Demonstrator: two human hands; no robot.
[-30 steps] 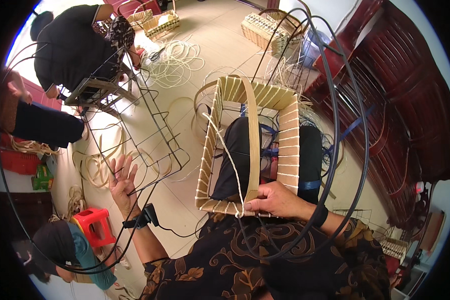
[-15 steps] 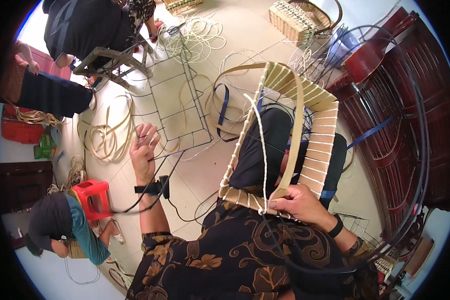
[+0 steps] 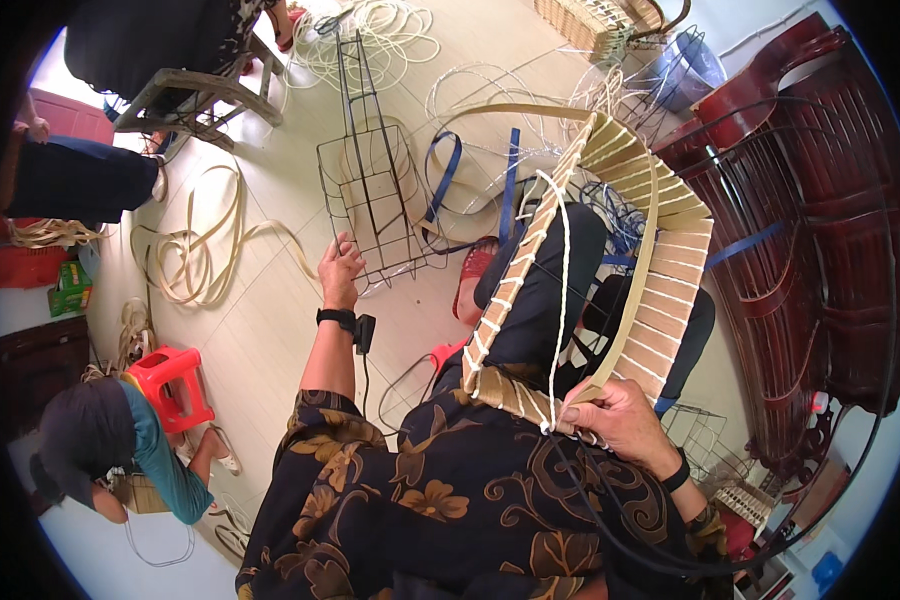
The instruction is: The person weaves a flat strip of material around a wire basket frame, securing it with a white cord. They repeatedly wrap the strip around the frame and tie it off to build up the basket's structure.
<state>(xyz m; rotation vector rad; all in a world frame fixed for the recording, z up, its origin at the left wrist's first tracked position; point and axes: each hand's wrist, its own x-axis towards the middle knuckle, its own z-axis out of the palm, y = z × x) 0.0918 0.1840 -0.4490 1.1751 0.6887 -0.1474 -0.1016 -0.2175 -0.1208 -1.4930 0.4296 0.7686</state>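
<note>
My left hand (image 3: 340, 270), its fingers loosely apart, reaches to the near left corner of a black wire frame (image 3: 375, 200); whether they touch is hard to tell. My right hand (image 3: 610, 420) is closed on the near corner of a rectangular basket (image 3: 675, 320) over my legs, with my thumb on a flat tan strip (image 3: 637, 290) that arches across it. The basket's pale sides are wrapped in white twisted cord (image 3: 560, 330), and a loose length of it hangs beside my right thumb. Curved black wires pass by my right forearm.
Co-workers (image 3: 145, 450) are at the left and top left, one by a red stool (image 3: 185, 410). Coiled tan strips (image 3: 205, 270) and cord (image 3: 370, 45) lie on the tiled floor. A dark red wooden bench (image 3: 810, 250) is at right; a wicker basket (image 3: 580, 25) stands behind.
The wire frame has swung away from me and lower. My left hand has moved right with it. The basket and my right hand appear further right in the view, the basket more tilted.
</note>
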